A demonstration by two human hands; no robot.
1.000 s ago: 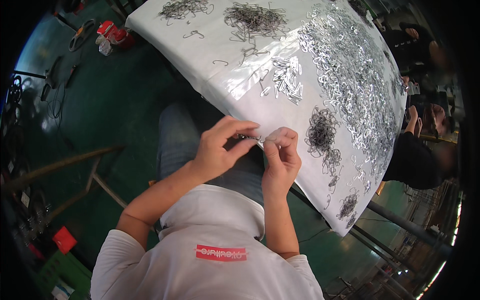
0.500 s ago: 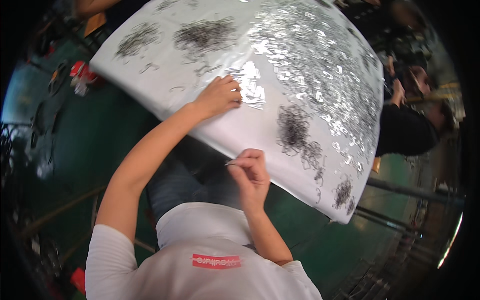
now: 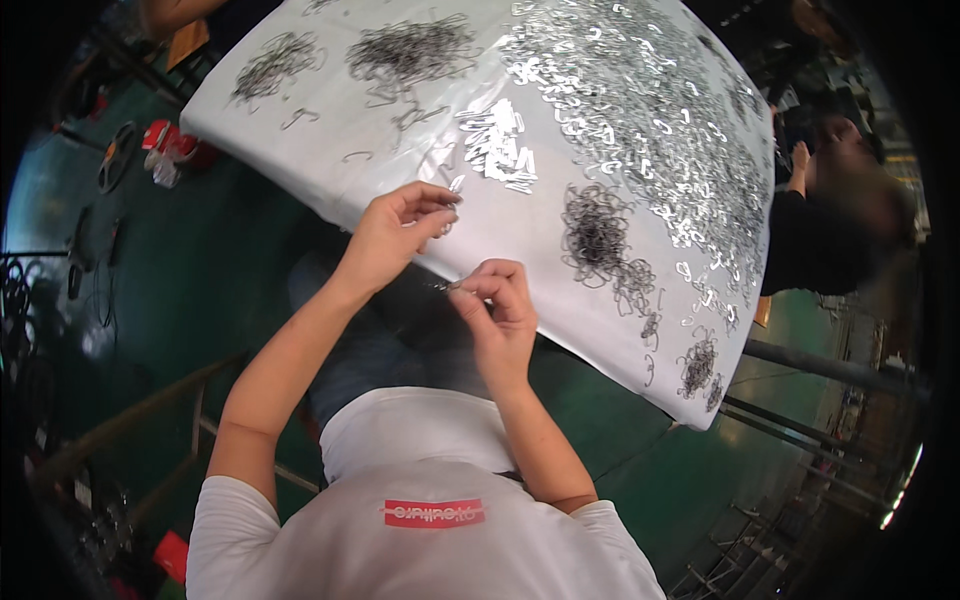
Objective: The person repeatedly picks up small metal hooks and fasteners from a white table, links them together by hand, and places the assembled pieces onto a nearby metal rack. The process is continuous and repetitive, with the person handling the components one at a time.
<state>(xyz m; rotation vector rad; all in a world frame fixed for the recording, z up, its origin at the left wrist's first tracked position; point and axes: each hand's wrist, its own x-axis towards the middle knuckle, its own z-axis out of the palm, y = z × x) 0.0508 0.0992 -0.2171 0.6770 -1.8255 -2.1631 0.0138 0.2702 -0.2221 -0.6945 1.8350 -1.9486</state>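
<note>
My left hand (image 3: 395, 235) is raised over the near edge of the white table (image 3: 330, 170), its fingertips pinched on a small shiny metal clip (image 3: 452, 207). My right hand (image 3: 497, 313) sits just below and to the right, thumb and forefinger pinched on a thin dark wire hook (image 3: 441, 287). The two hands are a short way apart. A small pile of shiny metal clips (image 3: 495, 145) lies on the table just beyond my left hand. A tangle of dark wire hooks (image 3: 594, 232) lies to the right of my right hand.
A broad spread of shiny clips (image 3: 650, 110) covers the table's far right. More dark wire tangles (image 3: 410, 50) lie at the back, others (image 3: 697, 362) near the right corner. Another person in dark clothes (image 3: 820, 240) sits at the right. Red objects (image 3: 165, 145) lie on the green floor.
My left hand has drawn back from the clip pile toward my right hand, now holding a clip. My right hand keeps its wire hook and has barely moved.
</note>
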